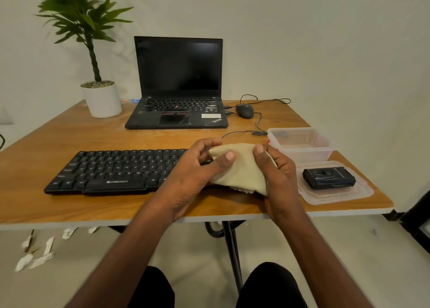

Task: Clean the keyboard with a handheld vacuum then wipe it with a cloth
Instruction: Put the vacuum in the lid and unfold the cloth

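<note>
Nearest the camera, two dark-clad knees and two bare forearms reach over the desk's (69, 205) front edge. The left hand (197, 168) and right hand (277, 170) both grip a folded beige cloth (242, 168), thumbs on top and fingers curled beneath, holding it just above the right end of a black keyboard (111, 170). The keyboard lies along the front edge; its right end is hidden behind the hands and cloth.

At the front right corner, a clear plastic lid (349, 193) carries a small black boxy device (329, 178), too indistinct to identify. Just behind it stands a clear plastic container (302, 144), its contents hard to make out.

Toward the back edge sits an open black laptop (178, 84) with a dark screen, a black wired mouse (244, 111) to its right, and a potted plant (100, 93) at the back left corner, its top leaves cut off. White scraps (35, 258) litter the floor under the desk's left side.
</note>
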Demonstrator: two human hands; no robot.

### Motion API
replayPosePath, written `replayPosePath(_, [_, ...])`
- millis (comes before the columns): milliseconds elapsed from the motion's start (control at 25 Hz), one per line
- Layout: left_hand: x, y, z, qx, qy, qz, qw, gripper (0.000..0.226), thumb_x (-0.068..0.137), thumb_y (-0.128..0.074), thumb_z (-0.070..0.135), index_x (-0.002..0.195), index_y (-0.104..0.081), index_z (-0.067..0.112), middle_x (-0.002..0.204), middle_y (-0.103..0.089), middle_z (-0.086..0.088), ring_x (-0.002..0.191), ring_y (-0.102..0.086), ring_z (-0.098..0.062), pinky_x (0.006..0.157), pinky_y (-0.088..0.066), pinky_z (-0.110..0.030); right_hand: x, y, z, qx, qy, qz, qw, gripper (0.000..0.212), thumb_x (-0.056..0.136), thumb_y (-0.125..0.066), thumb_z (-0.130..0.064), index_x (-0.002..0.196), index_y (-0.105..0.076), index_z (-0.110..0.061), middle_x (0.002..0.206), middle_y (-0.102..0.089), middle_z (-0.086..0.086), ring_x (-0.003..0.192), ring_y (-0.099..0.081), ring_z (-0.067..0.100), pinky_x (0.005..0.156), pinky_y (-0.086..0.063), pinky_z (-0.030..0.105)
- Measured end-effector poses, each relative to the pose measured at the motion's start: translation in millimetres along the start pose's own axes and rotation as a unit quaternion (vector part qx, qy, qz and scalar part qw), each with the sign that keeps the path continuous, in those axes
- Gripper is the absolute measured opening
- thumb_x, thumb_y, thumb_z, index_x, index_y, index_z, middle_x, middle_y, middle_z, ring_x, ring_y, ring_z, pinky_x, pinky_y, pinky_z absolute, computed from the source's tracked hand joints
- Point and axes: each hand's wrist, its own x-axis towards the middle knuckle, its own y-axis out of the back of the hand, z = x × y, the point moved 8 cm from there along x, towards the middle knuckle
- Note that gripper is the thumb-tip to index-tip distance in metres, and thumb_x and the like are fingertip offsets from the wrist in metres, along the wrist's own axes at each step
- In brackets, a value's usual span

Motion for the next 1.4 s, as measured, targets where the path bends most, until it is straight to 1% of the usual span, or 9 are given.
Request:
replayPosePath(160, [-9.6, -6.7, 5.0, 0.086, -0.006, 0.012, 0.996, 0.089, 0.064, -0.083, 0.055, 0.143, -0.054, 0.027, 0.121, -0.075, 0.002, 0.102, -0.071, -0.015, 0.073, -0.059, -0.029, 2.1, 0.9, -0.7, 0.039, 0.014, -0.023, 0.999, 0.038, 0.095, -0.068, -0.035, 0.123, -0.065, -0.01, 0.119, -0.071, 0.015, 0.111, -0.069, 0.039, 0.083, -0.061, 0.059])
replayPosePath(240, [-7.3, 0.0, 27.4, 0.279, -0.093, 0.06, 0.954, 0.091, 0.065, -0.078, 0.064, 0.147, -0.047, 0.039, 0.147, -0.055, 0.01, 0.121, -0.057, -0.006, 0.088, -0.052, -0.026, 2.1, 0.5, -0.8, 0.033, 0.036, -0.048, 0.998, 0.033, 0.089, -0.066, -0.024, 0.121, -0.067, -0.014, 0.119, -0.069, 0.012, 0.112, -0.066, 0.037, 0.084, -0.059, 0.062])
replayPosePath(320, [-2.0, -9.3, 49.9, 0.386, -0.161, 0.016, 0.908, 0.087, 0.068, -0.079, 0.064, 0.146, -0.044, 0.05, 0.155, -0.041, 0.022, 0.133, -0.041, 0.002, 0.103, -0.042, -0.026, 2.0, 1.0, -1.0, 0.051, 0.041, -0.056, 0.996, 0.034, 0.085, -0.058, -0.016, 0.117, -0.069, -0.015, 0.116, -0.067, 0.013, 0.107, -0.064, 0.035, 0.08, -0.058, 0.058])
replayPosePath(400, [5.6, -22.8, 52.6, 0.412, -0.16, -0.085, 0.893, 0.073, 0.072, -0.086, 0.057, 0.139, -0.059, 0.045, 0.142, -0.055, 0.029, 0.126, -0.048, 0.013, 0.104, -0.045, -0.023, 2.0, -0.1, -3.4, 0.065, 0.045, -0.058, 0.995, 0.037, 0.086, -0.056, -0.014, 0.121, -0.066, -0.013, 0.118, -0.065, 0.017, 0.106, -0.063, 0.035, 0.08, -0.057, 0.052])
replayPosePath(480, [14.4, -25.1, 45.8, 0.437, -0.141, -0.105, 0.882, 0.046, 0.078, -0.087, 0.049, 0.12, -0.073, 0.035, 0.114, -0.072, 0.021, 0.107, -0.063, 0.004, 0.091, -0.056, -0.031, 0.7, 1.1, -7.7, 0.074, 0.056, -0.043, 0.995, 0.038, 0.088, -0.058, -0.015, 0.127, -0.061, -0.013, 0.113, -0.066, 0.013, 0.1, -0.065, 0.03, 0.077, -0.058, 0.049])
replayPosePath(600, [19.3, -15.3, 41.5, 0.372, -0.132, -0.042, 0.918, 0.021, 0.088, -0.082, 0.041, 0.103, -0.077, 0.027, 0.096, -0.078, 0.009, 0.089, -0.073, -0.007, 0.075, -0.061, -0.035, -0.1, 3.2, -7.0, 0.126, 0.064, -0.034, 0.989, 0.044, 0.092, -0.06, -0.018, 0.136, -0.055, -0.016, 0.116, -0.067, 0.008, 0.105, -0.066, 0.029, 0.083, -0.058, 0.052])
replayPosePath(760, [6.7, -14.0, 21.9, 0.131, -0.096, 0.024, 0.986, 0.024, 0.097, -0.072, 0.029, 0.117, -0.076, 0.016, 0.103, -0.081, 0.0, 0.096, -0.078, -0.018, 0.082, -0.063, -0.036, 5.0, -1.2, 0.0, 0.121, 0.003, -0.038, 0.992, 0.056, 0.09, -0.072, -0.032, 0.142, -0.055, -0.021, 0.133, -0.068, 0.008, 0.124, -0.065, 0.03, 0.098, -0.057, 0.05])
replayPosePath(1080, [-0.5, -26.5, 29.9, 0.15, -0.125, 0.016, 0.981, 0.042, 0.087, -0.066, 0.053, 0.114, -0.077, 0.024, 0.107, -0.078, 0.007, 0.099, -0.073, -0.008, 0.08, -0.06, -0.025, 1.2, -5.3, -9.4, 0.175, 0.03, -0.071, 0.982, 0.052, 0.094, -0.056, 0.005, 0.142, -0.056, -0.016, 0.135, -0.066, 0.016, 0.123, -0.064, 0.03, 0.097, -0.058, 0.042])
replayPosePath(1400, [4.1, -19.3, 22.7, 0.058, -0.139, 0.073, 0.986, 0.021, 0.104, -0.063, 0.025, 0.114, -0.079, 0.014, 0.107, -0.08, 0.003, 0.102, -0.074, -0.011, 0.08, -0.059, -0.021, 1.6, -0.3, -7.6, 0.136, 0.015, 0.006, 0.991, 0.031, 0.096, -0.06, -0.026, 0.12, -0.066, -0.008, 0.115, -0.075, 0.011, 0.107, -0.072, 0.025, 0.086, -0.063, 0.042])
